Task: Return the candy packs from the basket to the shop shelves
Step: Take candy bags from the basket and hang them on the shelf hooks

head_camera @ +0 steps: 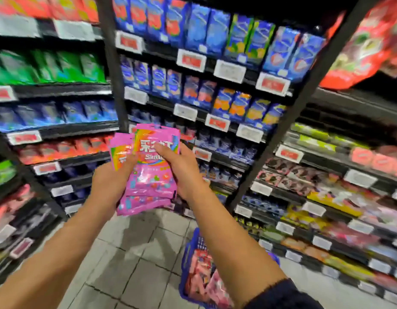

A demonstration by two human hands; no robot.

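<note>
- Head view: both forearms reach forward and up from the bottom corners, meeting at chest height in front of the shelves (215, 70).
- The left hand (110, 177) holds the left side of a fanned stack of pink Skittles packs (148, 172); its thumb lies across the front of the packs and its fingers are hidden behind them.
- The right hand (181, 168) grips the right side of the same stack, with the thumb pressed on the front pack's logo and the fingers curled round behind.
- A dark sleeve (284, 295) covers the right arm near the lower edge.
- The packs stand roughly upright, one smaller-looking pack sticking out to the upper left, all held well clear of the shelf fronts.
- A blue basket (188, 259) sits on the tiled floor (130, 253) under the right forearm, with more pink and red packs in it.
- Shelf bays angle in on the left, centre and right, leaving a wedge of bare floor between them and the person.
- White and red price tags (190, 60) line the shelf edges; the goods are blurred.
</note>
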